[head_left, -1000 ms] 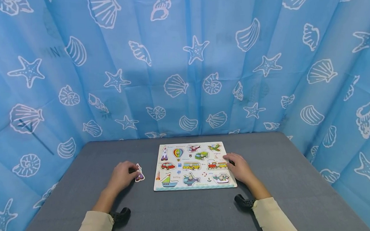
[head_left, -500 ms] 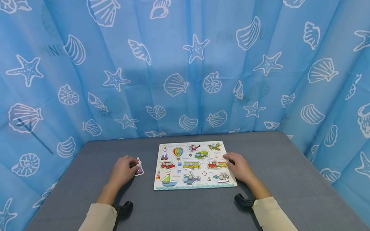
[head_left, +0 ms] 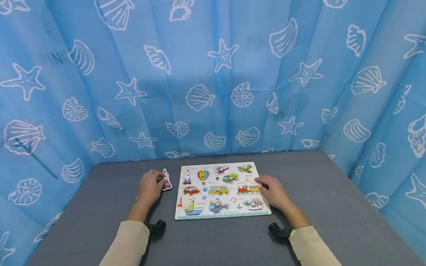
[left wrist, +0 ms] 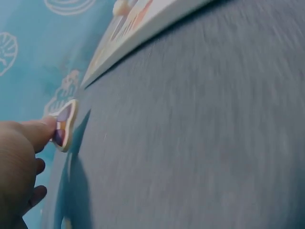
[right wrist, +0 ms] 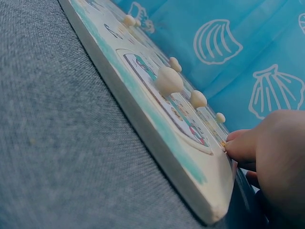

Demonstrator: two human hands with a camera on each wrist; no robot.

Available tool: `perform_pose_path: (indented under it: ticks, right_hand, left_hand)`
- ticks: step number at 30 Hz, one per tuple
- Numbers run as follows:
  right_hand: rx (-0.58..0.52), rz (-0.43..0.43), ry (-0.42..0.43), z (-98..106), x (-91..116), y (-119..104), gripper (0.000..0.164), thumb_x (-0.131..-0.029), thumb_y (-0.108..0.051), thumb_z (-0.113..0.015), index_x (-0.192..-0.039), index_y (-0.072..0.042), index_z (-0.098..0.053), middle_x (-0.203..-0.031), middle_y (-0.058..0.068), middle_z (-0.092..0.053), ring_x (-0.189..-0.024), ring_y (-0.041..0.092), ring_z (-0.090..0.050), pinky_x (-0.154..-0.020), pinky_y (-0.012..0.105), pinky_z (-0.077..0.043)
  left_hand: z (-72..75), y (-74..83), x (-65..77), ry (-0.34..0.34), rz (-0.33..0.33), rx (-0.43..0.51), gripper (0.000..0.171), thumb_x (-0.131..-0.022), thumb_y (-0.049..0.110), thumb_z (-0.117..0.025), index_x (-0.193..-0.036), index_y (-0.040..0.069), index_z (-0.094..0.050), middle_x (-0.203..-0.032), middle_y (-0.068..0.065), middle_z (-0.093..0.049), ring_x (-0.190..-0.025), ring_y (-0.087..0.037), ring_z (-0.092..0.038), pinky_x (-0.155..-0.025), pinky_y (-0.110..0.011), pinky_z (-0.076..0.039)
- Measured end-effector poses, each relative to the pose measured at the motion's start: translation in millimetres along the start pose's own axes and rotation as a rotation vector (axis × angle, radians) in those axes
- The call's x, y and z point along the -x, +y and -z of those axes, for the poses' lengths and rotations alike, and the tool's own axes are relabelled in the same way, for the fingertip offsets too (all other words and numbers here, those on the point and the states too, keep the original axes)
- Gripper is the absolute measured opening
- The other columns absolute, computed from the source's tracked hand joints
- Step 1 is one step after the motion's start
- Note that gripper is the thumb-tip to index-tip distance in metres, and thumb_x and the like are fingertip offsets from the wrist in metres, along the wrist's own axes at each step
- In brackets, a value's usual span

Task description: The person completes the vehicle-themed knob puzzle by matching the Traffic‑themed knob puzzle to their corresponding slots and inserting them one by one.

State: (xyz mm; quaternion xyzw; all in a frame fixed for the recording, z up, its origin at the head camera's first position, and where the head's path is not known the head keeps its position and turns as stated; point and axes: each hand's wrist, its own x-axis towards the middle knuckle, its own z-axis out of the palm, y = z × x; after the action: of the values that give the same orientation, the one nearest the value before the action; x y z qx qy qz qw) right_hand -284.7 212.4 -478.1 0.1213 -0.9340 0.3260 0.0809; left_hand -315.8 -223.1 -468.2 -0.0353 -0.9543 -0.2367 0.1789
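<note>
My left hand [head_left: 150, 187] pinches a rocket puzzle piece [head_left: 166, 180] between thumb and fingertips, left of the puzzle board. In the left wrist view the purple end of this rocket piece [left wrist: 65, 126] shows beside the thumb, standing above its shadow on the table. The white wooden puzzle board [head_left: 211, 215] lies flat, with vehicle pictures and knobbed pieces; a rocket picture [head_left: 187, 177] is at its upper left. My right hand [head_left: 277, 192] holds the board's right edge near the train piece [head_left: 247, 190]. In the right wrist view its other fingers curl beside the board edge, partly hidden.
A grey cloth-covered table [head_left: 218, 248] surrounds the board. Behind it and at the sides hangs a blue curtain [head_left: 210, 73] with white shells and starfish. Black wrist mounts [head_left: 157, 227] sit on both wrists, below the cream sleeves.
My left hand has carried the rocket piece away from me and slightly right, closer to the board's upper left. The right hand stays at the board's edge. The head view has shifted a little.
</note>
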Motion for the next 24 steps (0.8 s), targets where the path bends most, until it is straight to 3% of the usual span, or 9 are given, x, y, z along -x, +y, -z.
perform_pose_path:
  ticks: [4,13,24]
  right_hand:
    - [0.0,-0.005,-0.007,-0.7,-0.1,-1.3,0.033,-0.095,-0.004,-0.057,-0.127,0.002,-0.061,-0.139,0.025,-0.049,-0.133,0.045,-0.036,-0.105,0.061,-0.027]
    - [-0.006,-0.018,-0.003,-1.2,-0.1,0.3,0.033,-0.095,-0.004,-0.058,-0.127,0.002,-0.061,-0.139,0.025,-0.049,-0.133,0.045,-0.035,-0.106,0.06,-0.026]
    - [-0.008,-0.015,-0.01,0.5,-0.2,-1.4,0.033,-0.095,-0.003,-0.057,-0.128,0.002,-0.061,-0.139,0.024,-0.049,-0.134,0.045,-0.034,-0.107,0.06,-0.026]
  left_hand:
    - [-4.5,11.0,-4.4,0.035,-0.005,0.021,0.016,-0.089,0.017,-0.072,-0.1,0.006,-0.07,-0.098,-0.01,-0.062,-0.094,-0.031,-0.056,-0.083,-0.05,-0.043]
    - [-19.4,32.4,-9.3,0.036,0.029,0.099,0.016,-0.092,0.02,-0.069,-0.104,0.009,-0.068,-0.094,-0.007,-0.063,-0.093,-0.03,-0.056,-0.084,-0.051,-0.04]
    - [-33.1,52.7,-10.6,0.083,0.036,0.128,0.014,-0.094,0.021,-0.067,-0.105,0.012,-0.067,-0.1,-0.005,-0.065,-0.102,-0.029,-0.054,-0.091,-0.05,-0.038]
